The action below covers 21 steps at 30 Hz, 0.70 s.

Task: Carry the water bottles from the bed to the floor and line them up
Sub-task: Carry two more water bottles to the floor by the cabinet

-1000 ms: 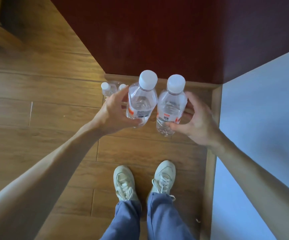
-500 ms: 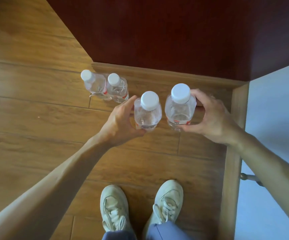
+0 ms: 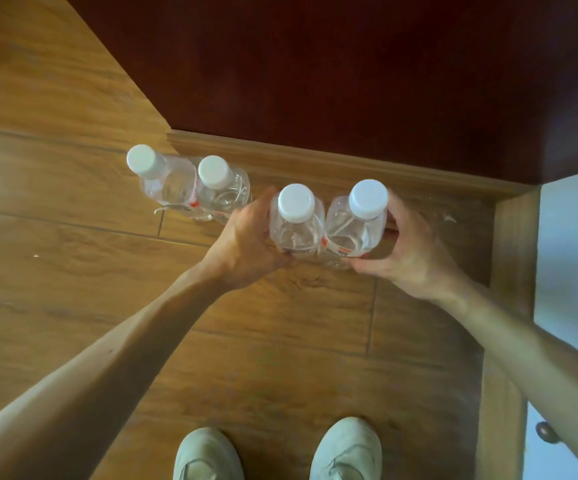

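I am holding two upright water bottles at the floor (image 3: 72, 271): my left hand (image 3: 246, 237) curling around the left bottle (image 3: 296, 226), my right hand (image 3: 408, 251) around the right bottle (image 3: 356, 230), immediately right of the standing pair (image 3: 194, 194).

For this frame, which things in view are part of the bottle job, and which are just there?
Job: left hand gripping the left-hand bottle; right hand gripping the right-hand bottle; far-left bottle and second bottle standing by the skirting board; wood floor.
Just there: pale shoes, dark red wall, wooden frame at right, round knob.
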### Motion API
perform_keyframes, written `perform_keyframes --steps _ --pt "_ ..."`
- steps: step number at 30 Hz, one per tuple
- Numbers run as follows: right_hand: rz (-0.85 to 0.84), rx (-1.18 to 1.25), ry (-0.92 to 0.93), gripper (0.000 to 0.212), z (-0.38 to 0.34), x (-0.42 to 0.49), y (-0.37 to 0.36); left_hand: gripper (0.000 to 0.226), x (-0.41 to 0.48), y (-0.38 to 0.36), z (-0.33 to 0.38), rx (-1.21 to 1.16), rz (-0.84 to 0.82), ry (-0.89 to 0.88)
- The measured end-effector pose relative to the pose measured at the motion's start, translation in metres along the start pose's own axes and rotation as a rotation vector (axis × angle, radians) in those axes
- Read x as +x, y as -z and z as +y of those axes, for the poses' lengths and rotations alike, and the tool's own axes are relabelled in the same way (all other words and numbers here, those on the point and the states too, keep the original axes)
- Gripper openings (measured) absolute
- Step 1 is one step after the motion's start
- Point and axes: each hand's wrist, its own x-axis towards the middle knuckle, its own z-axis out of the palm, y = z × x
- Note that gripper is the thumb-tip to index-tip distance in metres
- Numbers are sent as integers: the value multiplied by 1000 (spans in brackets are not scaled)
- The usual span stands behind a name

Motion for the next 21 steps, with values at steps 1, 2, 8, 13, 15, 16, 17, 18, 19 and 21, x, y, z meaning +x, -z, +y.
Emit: perform_keyframes --steps 1,2,8,13,15,16,17,18,19,21 --pt "1 2 2 77 4 5 -2 68 2 -4 -5 1 -1 4" --pt "3 0 5 76 8 9 -4 69 3 -8 -10 -3 6 6" --pt "-12 41 53 78 25 28 -10 71 13 -26 -31 -13 43 16" --pt "-10 39 46 73 25 36 -16 63 11 -36 -30 3 182 63" --pt "7 65 74 73 28 40 -19 64 12 -38 -32 -1 201 82" --pt "12 77 86 73 29 42 -20 66 12 -39 -33 -7 206 89" --pt "19 86 95 73 30 43 -21 67 13 -39 -35 -18 211 96" --pt "26 94 108 74 31 44 -22 68 14 -39 -36 -27 217 103" --pt "28 98 121 74 32 45 -22 68 15 -38 -36 -32 222 112" --pt "20 111 129 74 31 46 -22 68 16 -37 -35 -49 222 128"
